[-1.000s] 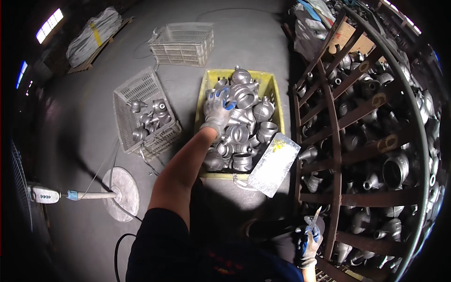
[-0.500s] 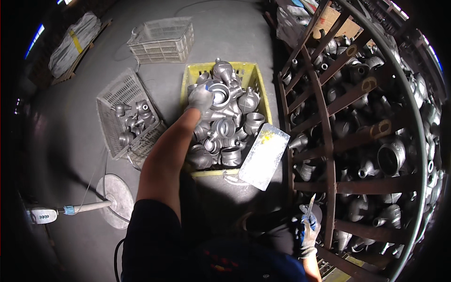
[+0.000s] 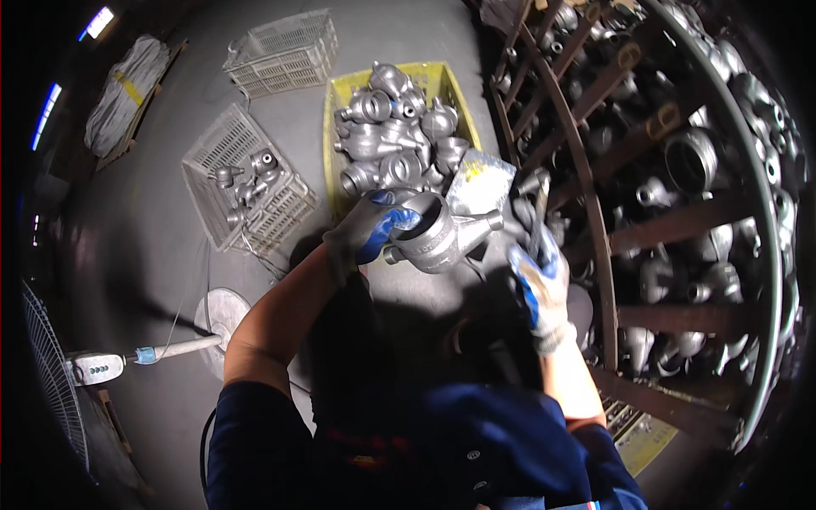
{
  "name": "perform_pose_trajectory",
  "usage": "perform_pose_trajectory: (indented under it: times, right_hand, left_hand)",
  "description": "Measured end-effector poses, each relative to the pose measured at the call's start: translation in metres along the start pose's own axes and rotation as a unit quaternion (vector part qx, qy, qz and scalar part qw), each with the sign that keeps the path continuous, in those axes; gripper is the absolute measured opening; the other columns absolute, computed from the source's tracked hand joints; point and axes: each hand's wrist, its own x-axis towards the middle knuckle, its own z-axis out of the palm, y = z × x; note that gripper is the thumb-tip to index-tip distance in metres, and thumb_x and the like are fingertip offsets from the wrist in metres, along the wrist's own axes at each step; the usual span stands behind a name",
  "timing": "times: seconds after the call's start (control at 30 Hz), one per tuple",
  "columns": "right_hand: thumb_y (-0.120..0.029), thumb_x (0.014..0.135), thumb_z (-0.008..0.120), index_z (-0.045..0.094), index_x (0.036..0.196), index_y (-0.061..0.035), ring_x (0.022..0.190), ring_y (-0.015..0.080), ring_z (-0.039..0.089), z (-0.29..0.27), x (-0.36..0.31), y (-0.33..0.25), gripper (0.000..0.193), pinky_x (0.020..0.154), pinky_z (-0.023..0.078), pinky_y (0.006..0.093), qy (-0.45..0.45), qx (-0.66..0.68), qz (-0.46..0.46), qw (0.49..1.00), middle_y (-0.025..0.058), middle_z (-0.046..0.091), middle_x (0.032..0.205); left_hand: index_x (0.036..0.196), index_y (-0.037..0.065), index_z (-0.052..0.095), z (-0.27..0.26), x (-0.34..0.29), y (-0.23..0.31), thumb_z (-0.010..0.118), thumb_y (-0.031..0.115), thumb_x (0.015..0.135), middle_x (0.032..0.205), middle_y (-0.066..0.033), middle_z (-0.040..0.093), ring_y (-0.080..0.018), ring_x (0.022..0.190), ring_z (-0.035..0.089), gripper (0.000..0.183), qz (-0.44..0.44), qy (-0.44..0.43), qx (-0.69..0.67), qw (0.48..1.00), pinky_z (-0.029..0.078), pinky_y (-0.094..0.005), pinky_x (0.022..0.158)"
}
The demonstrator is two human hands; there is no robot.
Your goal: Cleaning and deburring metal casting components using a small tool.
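My left hand (image 3: 367, 231), in a grey glove with blue on the palm side, grips the rim of a grey metal valve-body casting (image 3: 438, 245). It is held up in front of the near end of the yellow crate (image 3: 333, 183), its wide round opening facing up and left and a short spout pointing right. My right hand (image 3: 544, 285), gloved alike, is closed around a narrow, blade-like tool (image 3: 539, 204), which points up, slightly blurred. The hand is right of the casting and apart from it. Several similar castings (image 3: 387, 140) are heaped in the yellow crate.
A pale metal plate (image 3: 481, 182) leans at the yellow crate's right corner. Left stand a grey crate (image 3: 285, 208) with several small fittings and another grey crate (image 3: 285, 64) farther back. A rusty barred cage (image 3: 586, 191) full of castings borders the right; a fan (image 3: 93, 369) lies left.
My left hand has come back from the yellow crate toward me with a casting. My right hand has risen from low right toward it, still holding the tool. The view has shifted.
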Motion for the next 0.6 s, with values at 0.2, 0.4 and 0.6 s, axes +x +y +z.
perform_pose_trajectory:
  times: [0.2,0.4,0.6]
  right_hand:
    - [-0.012,0.092,0.058,0.06,0.113,-0.0018,0.042,-0.0002,0.038,0.003,-0.004,-0.007,0.024,0.037,0.027,0.0156,-0.054,-0.016,0.047,0.997,0.0001,0.06,0.075]
    - [-0.018,0.093,0.058,0.061,0.105,-0.0033,0.038,0.0033,0.033,-0.017,-0.019,0.024,0.02,0.034,0.024,0.0185,0.0,0.114,0.058,0.992,-0.0025,0.049,0.06]
    - [-0.021,0.094,0.058,0.061,0.1,-0.005,0.038,0.0052,0.034,-0.021,-0.025,0.042,0.017,0.033,0.027,0.0189,0.047,0.136,0.083,0.986,-0.0024,0.047,0.058]
  left_hand:
    - [0.131,-0.001,0.046,0.039,-0.041,-0.011,0.053,0.027,0.095,0.126,-0.0091,0.054,-0.0194,0.112,0.056,0.046,-0.012,-0.026,0.167,0.985,0.047,-0.0333,0.091]
    - [0.129,-0.001,0.046,0.042,-0.058,-0.052,0.044,0.03,0.099,0.118,-0.0151,0.057,-0.0237,0.099,0.061,0.043,0.045,0.11,-0.1,0.988,0.056,-0.0353,0.07]
    - [0.125,-0.001,0.052,0.052,-0.073,-0.061,0.045,0.023,0.099,0.115,-0.0126,0.06,-0.0192,0.095,0.062,0.036,0.14,0.124,-0.033,0.982,0.055,-0.0332,0.072]
